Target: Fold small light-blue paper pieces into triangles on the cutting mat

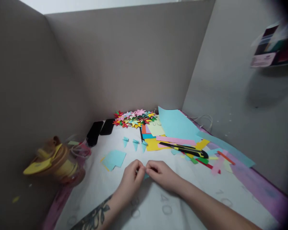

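Note:
My left hand (pixel 133 174) and my right hand (pixel 161 174) meet at the middle of the white sheet, fingers pinched. Between and below them shows a bit of a light blue paper piece (pixel 146 176), mostly hidden by the fingers. Just beyond the hands lie three small folded light blue pieces (pixel 135 144) in a row. To the left, light blue paper squares (pixel 115 158) overlap a yellow-orange one.
Colourful paper stars (pixel 134 118) are heaped at the back. Two black phones (pixel 107 127) lie left of them. A black and yellow cutter (pixel 184 149) rests on paper strips at the right, before a large blue sheet (pixel 177 124). A cup-like container (pixel 62 163) stands far left.

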A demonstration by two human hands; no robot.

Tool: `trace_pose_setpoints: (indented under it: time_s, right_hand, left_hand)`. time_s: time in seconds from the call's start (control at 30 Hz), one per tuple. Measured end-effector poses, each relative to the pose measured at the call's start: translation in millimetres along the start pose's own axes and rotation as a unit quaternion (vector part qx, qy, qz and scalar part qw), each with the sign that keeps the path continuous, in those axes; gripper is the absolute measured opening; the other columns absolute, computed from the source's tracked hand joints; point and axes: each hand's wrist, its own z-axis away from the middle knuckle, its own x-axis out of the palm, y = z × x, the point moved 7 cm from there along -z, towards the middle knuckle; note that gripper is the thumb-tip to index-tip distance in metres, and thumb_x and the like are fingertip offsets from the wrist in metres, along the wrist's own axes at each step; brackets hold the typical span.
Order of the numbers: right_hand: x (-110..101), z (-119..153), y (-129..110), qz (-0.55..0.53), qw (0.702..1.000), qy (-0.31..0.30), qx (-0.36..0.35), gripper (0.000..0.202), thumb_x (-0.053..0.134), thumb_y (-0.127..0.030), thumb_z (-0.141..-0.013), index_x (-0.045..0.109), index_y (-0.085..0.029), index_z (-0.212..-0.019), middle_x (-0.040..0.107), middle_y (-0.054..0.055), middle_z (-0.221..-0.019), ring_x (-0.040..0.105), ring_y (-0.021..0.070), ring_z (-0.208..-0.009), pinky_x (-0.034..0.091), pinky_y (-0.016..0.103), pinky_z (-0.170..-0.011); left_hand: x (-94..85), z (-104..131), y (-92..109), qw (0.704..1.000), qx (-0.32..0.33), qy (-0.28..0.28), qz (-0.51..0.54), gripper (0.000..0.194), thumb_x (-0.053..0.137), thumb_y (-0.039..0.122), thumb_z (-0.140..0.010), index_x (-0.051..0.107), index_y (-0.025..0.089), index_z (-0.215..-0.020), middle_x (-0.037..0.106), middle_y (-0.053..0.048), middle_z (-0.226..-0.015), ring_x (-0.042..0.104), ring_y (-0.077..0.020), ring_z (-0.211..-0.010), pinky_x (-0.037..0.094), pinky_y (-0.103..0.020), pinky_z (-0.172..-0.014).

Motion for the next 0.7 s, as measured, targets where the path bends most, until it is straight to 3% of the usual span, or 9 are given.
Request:
trace_pose_setpoints:
  time_s: [0.17,0.23,0.33,0.43,0.53,0.63,0.7]
  right_hand:
    - [-58,-5,3,0.157,0.983,0.068,-0.068,0.019,0.040,-0.017,-0.086,0.051,-0.017,-0.071,0.054,0.000,-0.068,0.048,0.0119,-0.065,0.033,0.022,-0.060]
    - [-84,-3,7,0.257,0.957,0.120,-0.066,0.019,0.039,-0.016,-0.086,0.053,-0.017,-0.072,0.055,0.003,-0.070,0.049,0.0144,-0.067,0.033,0.025,-0.062]
    - [-104,-2,9,0.352,0.920,0.151,-0.084,0.023,0.038,-0.017,-0.087,0.055,-0.017,-0.072,0.055,0.005,-0.069,0.049,0.0166,-0.068,0.033,0.027,-0.062]
    - [-109,-4,12,0.371,0.913,0.149,-0.085,0.026,0.037,-0.019,-0.088,0.057,-0.018,-0.072,0.056,0.006,-0.067,0.050,0.0173,-0.068,0.035,0.029,-0.064]
    - [-107,-6,12,0.305,0.938,0.146,-0.073,0.023,0.038,-0.020,-0.088,0.060,-0.019,-0.081,0.061,0.007,-0.075,0.054,0.0180,-0.075,0.039,0.030,-0.069]
    - [-101,-5,3,0.198,0.960,0.181,-0.083,0.021,0.044,-0.021,-0.086,0.059,-0.020,-0.099,0.064,0.008,-0.096,0.056,0.0198,-0.094,0.042,0.033,-0.082]
    - [-91,-7,-1,0.165,0.968,0.171,-0.081,0.025,0.047,-0.022,-0.085,0.058,-0.020,-0.108,0.063,0.008,-0.106,0.055,0.0200,-0.100,0.041,0.034,-0.087]
  left_hand:
    - [10.4,-52,16,0.998,0.057,0.005,0.006,0.020,0.040,0.029,-0.086,0.046,0.017,-0.070,0.049,0.000,-0.069,0.045,-0.0127,-0.066,0.034,-0.023,-0.061]
    - [12.7,-75,15,0.998,0.042,0.031,0.036,0.022,0.038,0.031,-0.087,0.044,0.018,-0.070,0.047,0.001,-0.067,0.044,-0.0126,-0.064,0.034,-0.023,-0.059]
    - [17.7,-97,6,0.994,0.004,0.058,0.095,0.023,0.039,0.036,-0.087,0.045,0.018,-0.073,0.047,0.001,-0.066,0.044,-0.0125,-0.063,0.034,-0.022,-0.058]
    - [24.1,-100,-6,0.990,-0.027,0.055,0.128,0.025,0.042,0.039,-0.085,0.046,0.019,-0.072,0.047,0.002,-0.065,0.045,-0.0126,-0.061,0.036,-0.022,-0.057]
    - [29.1,-93,-9,0.990,-0.032,0.037,0.133,0.027,0.043,0.041,-0.085,0.047,0.018,-0.071,0.049,0.001,-0.064,0.047,-0.0129,-0.060,0.037,-0.023,-0.056]
    - [34.6,-85,1,0.993,0.009,-0.016,0.116,0.023,0.044,0.038,-0.085,0.050,0.018,-0.074,0.051,0.001,-0.062,0.048,-0.0131,-0.059,0.038,-0.023,-0.057]
    - [32.1,-82,11,0.994,0.046,-0.015,0.096,0.019,0.046,0.034,-0.084,0.053,0.018,-0.076,0.051,0.001,-0.064,0.049,-0.0130,-0.061,0.038,-0.023,-0.058]
